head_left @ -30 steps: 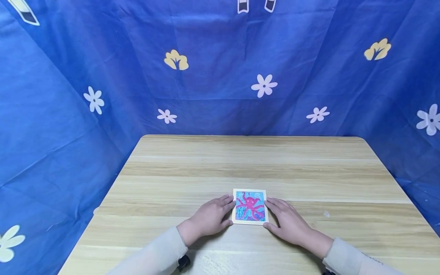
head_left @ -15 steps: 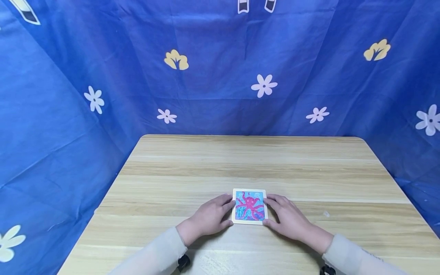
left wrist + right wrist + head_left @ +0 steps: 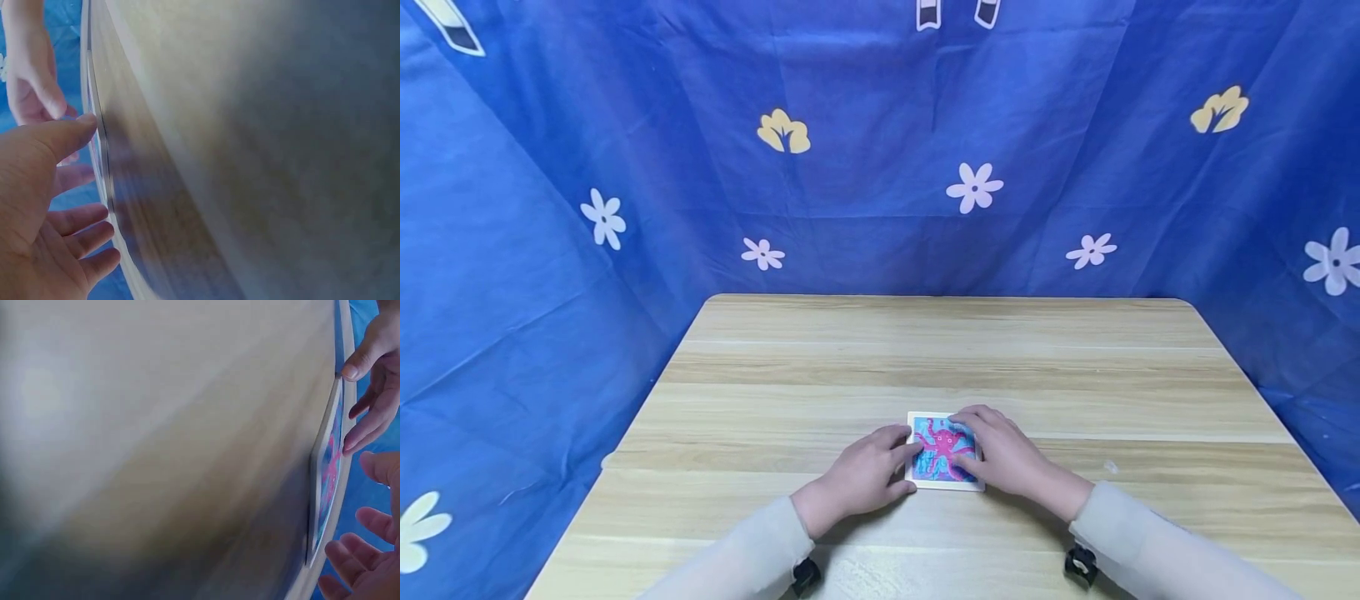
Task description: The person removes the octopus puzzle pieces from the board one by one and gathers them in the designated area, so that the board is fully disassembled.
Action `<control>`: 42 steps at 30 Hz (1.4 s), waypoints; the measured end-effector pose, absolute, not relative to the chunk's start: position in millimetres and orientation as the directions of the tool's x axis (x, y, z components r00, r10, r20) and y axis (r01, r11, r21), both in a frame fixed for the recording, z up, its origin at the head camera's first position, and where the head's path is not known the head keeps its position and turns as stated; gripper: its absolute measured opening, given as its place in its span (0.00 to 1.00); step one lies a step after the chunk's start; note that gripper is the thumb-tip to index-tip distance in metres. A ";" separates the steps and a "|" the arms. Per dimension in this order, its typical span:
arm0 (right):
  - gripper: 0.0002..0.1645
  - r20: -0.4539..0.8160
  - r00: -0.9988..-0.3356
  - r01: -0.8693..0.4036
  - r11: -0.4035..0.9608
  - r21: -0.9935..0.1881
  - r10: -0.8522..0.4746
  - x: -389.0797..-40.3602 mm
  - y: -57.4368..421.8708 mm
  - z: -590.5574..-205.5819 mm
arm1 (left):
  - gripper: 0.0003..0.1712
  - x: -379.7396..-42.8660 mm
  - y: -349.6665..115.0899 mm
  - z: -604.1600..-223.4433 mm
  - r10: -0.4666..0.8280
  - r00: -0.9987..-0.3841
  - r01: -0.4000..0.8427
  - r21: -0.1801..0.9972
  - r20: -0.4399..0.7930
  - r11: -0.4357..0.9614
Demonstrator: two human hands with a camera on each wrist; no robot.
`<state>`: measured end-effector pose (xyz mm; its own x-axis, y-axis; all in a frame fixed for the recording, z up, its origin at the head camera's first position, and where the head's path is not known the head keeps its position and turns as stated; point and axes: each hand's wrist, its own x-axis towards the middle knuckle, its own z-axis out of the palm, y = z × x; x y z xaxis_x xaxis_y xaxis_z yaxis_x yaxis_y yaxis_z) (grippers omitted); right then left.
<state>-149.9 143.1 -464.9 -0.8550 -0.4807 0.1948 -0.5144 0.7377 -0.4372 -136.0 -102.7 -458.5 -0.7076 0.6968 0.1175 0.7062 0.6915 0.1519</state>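
Note:
A small square picture board (image 3: 934, 467) lies flat on the table, showing a pink octopus on blue inside a cream border. At its left edge is my left hand (image 3: 865, 472), thumb near the lower corner and index fingertip over the border. My right hand (image 3: 1003, 454) hovers over the board's right side, its loosely bent fingers hiding part of that border. In the right wrist view the board (image 3: 332, 456) appears nearly edge-on, and the right hand (image 3: 369, 556) has its fingers spread apart from it. The left wrist view shows the left hand (image 3: 37, 187) with relaxed, separate fingers.
The wood-grain table (image 3: 775, 375) reaches back to a blue cloth (image 3: 865, 208) printed with flowers, which also hangs at both sides. A small pale spot (image 3: 1111, 467) marks the table to the right. Dark devices (image 3: 1081, 565) sit under the sleeve cuffs.
My right hand has left the board's right edge and moved left, over the picture. The left index finger now reaches slightly further over the border. The board has stayed nearly in place.

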 end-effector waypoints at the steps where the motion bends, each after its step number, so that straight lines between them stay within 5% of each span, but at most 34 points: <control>1: 0.33 0.196 -0.852 -0.519 0.729 -0.447 -0.486 -151.7 140.3 -464.3 | 0.31 -135.7 -102.4 -458.3 0.696 -0.708 0.706 0.155 0.119 0.691; 42: 0.21 -0.058 -0.815 -0.443 0.684 -0.579 -0.577 -200.7 95.9 -456.5 | 0.28 -141.6 -108.5 -464.4 0.711 -0.689 0.721 0.239 0.143 0.650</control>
<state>-200.7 95.9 -456.5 -0.8149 -0.5768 -0.0578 -0.4431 0.6841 -0.5794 -141.6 -108.5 -464.4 -0.6887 0.7108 0.1430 0.7209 0.6504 0.2393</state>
